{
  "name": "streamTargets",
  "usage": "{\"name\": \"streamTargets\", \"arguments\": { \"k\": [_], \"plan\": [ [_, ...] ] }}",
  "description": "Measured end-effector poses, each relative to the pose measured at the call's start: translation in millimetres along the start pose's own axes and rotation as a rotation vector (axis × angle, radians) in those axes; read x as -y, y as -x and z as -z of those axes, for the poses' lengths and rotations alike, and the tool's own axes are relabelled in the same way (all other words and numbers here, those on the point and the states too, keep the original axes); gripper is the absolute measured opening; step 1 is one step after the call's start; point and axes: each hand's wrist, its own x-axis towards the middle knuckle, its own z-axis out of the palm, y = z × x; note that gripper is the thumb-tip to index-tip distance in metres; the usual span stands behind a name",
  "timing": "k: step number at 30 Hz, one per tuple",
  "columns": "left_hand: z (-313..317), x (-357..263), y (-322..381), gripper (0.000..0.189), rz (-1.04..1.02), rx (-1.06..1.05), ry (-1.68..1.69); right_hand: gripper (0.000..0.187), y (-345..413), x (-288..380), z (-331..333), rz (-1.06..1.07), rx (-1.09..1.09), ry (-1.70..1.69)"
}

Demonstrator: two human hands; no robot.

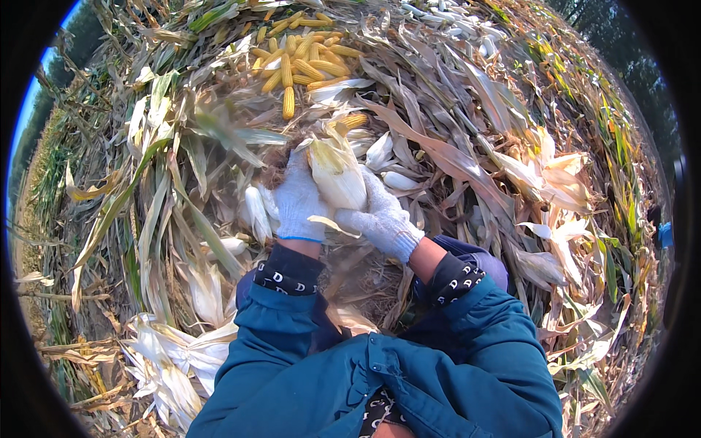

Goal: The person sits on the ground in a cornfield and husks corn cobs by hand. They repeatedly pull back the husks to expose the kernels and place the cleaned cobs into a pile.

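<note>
Between my two gloved hands is an ear of corn in pale, dry husk [338, 175]. My left hand [298, 200], in a white knit glove, grips its left side, and brown corn silk [275, 164] shows beside those fingers. Around the ear's right side and lower end is my right hand [380, 216], gloved alike, with its thumb across the bottom. A loose husk strip [333, 223] hangs below the ear. Just beyond it, a yellow ear [350, 121] lies partly bared, while more husked ears [400, 180] rest right of my right hand.
A pile of bare yellow corn ears [312, 57] lies ahead on dry leaves. Farther right is a heap of white-husked ears [460, 24]. Dry cornstalks [153, 219] spread at left, and opened husks [175, 361] lie near my left elbow. Empty husks [553, 175] stand out at right.
</note>
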Motion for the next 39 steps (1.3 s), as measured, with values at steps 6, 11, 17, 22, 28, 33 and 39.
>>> {"name": "streamTargets", "arguments": {
  "k": [6, 11, 17, 22, 28, 33, 39],
  "plan": [
    [-20, -9, 16, 0.037, 0.057, -0.162, 0.042, 0.079, 0, -7, -7, 0.030, -0.243, 0.315],
    [-20, 2, 22, 0.042, -0.014, -0.221, -0.141, 0.085, 5, 4, -16, -0.020, -0.221, 0.054],
    [-36, 3, 27, 0.045, 0.036, -0.008, 0.026, 0.067, -30, -41, -23, -0.141, -0.066, -0.962],
    [-51, -3, 43, 0.039, 0.192, 0.001, 0.068, 0.052, -42, -52, -10, -0.161, -0.035, -1.198],
    [-56, -3, 63, 0.041, 0.210, 0.164, -0.050, 0.043, -49, -36, 28, -0.063, -0.271, -1.150],
    [-37, -15, 68, 0.038, 0.376, 0.409, -0.033, 0.052, -53, -30, 83, -0.071, -0.384, -1.209],
    [-15, -16, 56, 0.032, -0.122, 0.168, -0.614, 0.052, -39, -12, 92, -0.026, -0.525, -0.792]
  ]
}}
